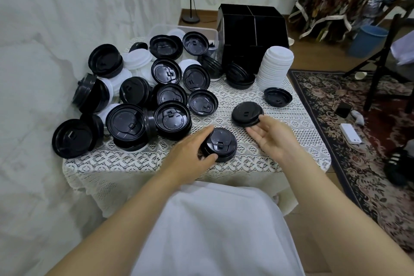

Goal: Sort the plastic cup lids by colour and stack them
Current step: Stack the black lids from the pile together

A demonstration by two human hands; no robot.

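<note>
Near the front edge of the worktop point(291, 154), the left grip point(190, 150) curls round a black lid point(221, 144), pinching its rim. Just beyond, the right grip point(272, 136) lies loosely spread at the rim of a second black lid point(245, 113), and whether it pinches I cannot tell. Best to seat one on the other level, rims aligned, clear of the white stack point(276, 69) at the far right corner and the mixed pile point(134, 96) along the left edge.

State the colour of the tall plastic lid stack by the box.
The tall plastic lid stack is white; head view.
</note>
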